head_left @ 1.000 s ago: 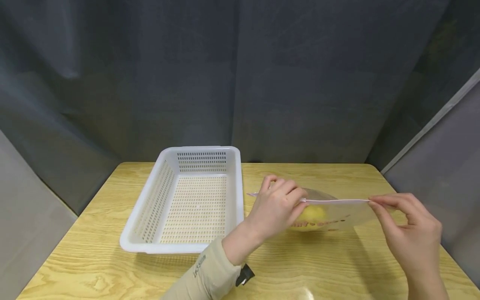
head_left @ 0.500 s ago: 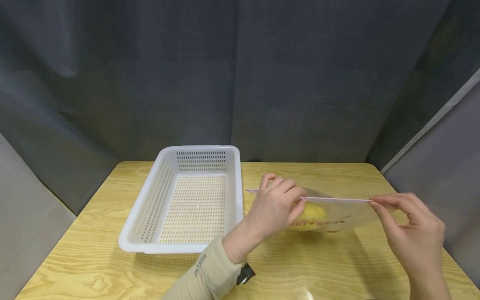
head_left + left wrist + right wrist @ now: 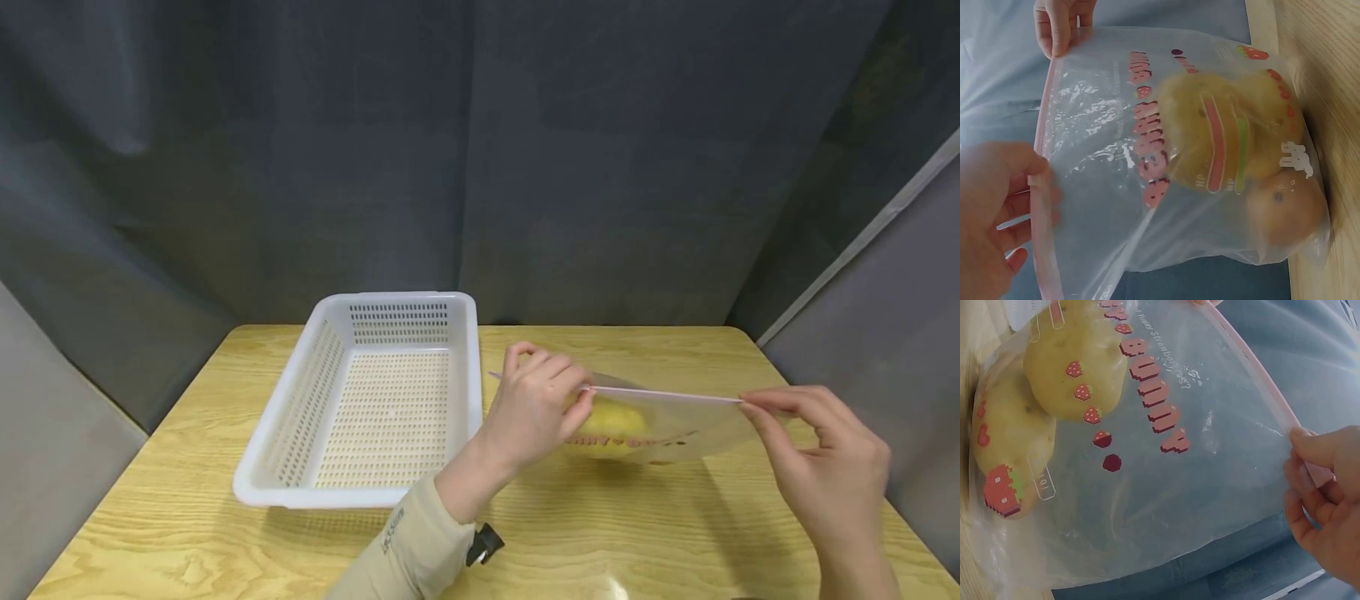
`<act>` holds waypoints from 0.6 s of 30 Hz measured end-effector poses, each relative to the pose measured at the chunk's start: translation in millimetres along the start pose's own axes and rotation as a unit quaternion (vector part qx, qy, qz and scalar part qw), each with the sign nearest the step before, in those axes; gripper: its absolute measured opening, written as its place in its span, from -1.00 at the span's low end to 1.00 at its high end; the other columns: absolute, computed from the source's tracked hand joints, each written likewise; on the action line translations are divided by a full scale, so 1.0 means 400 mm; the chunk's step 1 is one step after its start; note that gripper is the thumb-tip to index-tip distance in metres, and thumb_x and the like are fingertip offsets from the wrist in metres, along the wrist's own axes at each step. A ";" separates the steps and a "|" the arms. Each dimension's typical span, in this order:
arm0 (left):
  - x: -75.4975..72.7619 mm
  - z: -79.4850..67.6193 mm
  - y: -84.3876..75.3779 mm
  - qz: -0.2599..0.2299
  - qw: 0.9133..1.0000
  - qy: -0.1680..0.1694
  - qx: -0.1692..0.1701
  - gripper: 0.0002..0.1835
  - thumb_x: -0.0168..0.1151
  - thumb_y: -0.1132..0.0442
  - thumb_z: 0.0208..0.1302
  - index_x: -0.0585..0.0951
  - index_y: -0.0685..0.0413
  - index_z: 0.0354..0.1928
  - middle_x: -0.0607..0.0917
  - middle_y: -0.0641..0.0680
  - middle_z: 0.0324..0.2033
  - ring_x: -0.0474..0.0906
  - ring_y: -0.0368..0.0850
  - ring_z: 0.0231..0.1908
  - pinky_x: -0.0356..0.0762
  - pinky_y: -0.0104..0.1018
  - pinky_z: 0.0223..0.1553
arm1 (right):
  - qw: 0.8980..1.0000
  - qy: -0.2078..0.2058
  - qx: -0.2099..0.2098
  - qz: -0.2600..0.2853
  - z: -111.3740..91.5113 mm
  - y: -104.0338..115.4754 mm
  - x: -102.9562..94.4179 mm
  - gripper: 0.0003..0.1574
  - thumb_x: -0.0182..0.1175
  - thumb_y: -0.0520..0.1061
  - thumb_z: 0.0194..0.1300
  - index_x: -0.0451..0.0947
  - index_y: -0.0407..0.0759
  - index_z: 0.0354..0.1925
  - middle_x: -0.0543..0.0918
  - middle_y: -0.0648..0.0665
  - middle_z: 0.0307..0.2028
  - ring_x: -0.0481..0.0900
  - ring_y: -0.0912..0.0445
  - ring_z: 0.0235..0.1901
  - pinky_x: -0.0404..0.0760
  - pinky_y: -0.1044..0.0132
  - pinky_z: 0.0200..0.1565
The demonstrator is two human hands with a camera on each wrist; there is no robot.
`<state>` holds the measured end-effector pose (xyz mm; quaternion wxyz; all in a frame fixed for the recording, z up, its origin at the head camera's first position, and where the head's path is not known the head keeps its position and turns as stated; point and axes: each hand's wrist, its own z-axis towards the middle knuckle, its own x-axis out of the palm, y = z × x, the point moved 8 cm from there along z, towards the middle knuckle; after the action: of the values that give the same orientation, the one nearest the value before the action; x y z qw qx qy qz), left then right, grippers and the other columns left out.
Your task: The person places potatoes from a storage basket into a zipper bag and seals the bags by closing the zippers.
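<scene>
A translucent zip-top bag (image 3: 678,425) with a pink closure strip (image 3: 1041,244) and red strawberry print stands near the right of the table. Large yellow potatoes (image 3: 1194,128) and a browner round item (image 3: 1288,209) show through its plastic, low in the bag. My left hand (image 3: 534,408) pinches the strip partway along, thumb on the near side; a stretch of strip sticks out beyond it to the left. With thumb and forefinger, my right hand (image 3: 832,458) pinches the strip's right end. Between both hands the strip runs straight and taut.
A white perforated plastic basket (image 3: 251,467) stands left of the bag, with nothing in it. Beneath is a wood-grain table (image 3: 600,533). Dark curtains (image 3: 360,150) hang behind its far edge. My left sleeve (image 3: 420,542) passes close by the basket's near right corner.
My left hand has slid left along the strip, so more of it shows between the hands. The right hand keeps its pinch at the corner, almost unmoved.
</scene>
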<state>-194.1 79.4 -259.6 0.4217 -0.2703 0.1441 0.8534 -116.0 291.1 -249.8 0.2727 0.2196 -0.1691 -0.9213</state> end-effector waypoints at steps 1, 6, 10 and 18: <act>0.000 -0.002 0.003 -0.002 1.000 0.001 -0.001 -0.97 0.23 0.19 0.03 0.60 -0.16 -0.48 0.61 -0.24 -0.48 0.50 -0.32 -0.41 0.26 -0.23 -0.02 | 1.000 -0.001 0.004 -0.001 0.000 -0.003 0.000 -0.81 0.34 -0.47 -0.15 0.65 -0.35 -0.43 0.52 0.40 -0.41 0.41 0.58 -0.40 0.28 0.72 -0.27; 0.000 -0.005 0.010 -0.014 1.000 0.010 -0.003 -0.94 0.18 0.19 0.07 0.62 -0.14 -0.46 0.63 -0.23 -0.46 0.51 -0.31 -0.39 0.25 -0.22 -0.01 | 1.000 -0.007 0.011 0.012 -0.002 -0.010 0.002 -0.82 0.34 -0.45 -0.14 0.66 -0.33 -0.44 0.57 0.31 -0.44 0.43 0.55 -0.41 0.30 0.71 -0.28; -0.002 -0.004 0.012 -0.018 1.000 0.014 -0.008 -0.95 0.19 0.19 0.07 0.63 -0.14 -0.45 0.63 -0.22 -0.45 0.51 -0.31 -0.38 0.24 -0.21 -0.01 | 1.000 -0.010 0.009 0.014 -0.002 -0.010 0.000 -0.82 0.35 -0.45 -0.14 0.66 -0.33 -0.44 0.57 0.31 -0.43 0.44 0.55 -0.41 0.30 0.71 -0.28; -0.006 -0.004 0.013 -0.026 0.999 0.017 -0.014 -0.95 0.20 0.19 0.06 0.64 -0.15 -0.45 0.63 -0.22 -0.43 0.52 -0.31 -0.35 0.24 -0.21 0.00 | 1.000 -0.007 0.011 0.005 -0.003 -0.009 -0.001 -0.82 0.34 -0.44 -0.13 0.66 -0.33 -0.43 0.56 0.32 -0.43 0.43 0.56 -0.41 0.29 0.72 -0.28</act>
<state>-196.6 73.9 -259.4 0.4370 -0.2940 0.1319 0.8397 -116.8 294.0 -252.2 0.2738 0.2157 -0.1825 -0.9193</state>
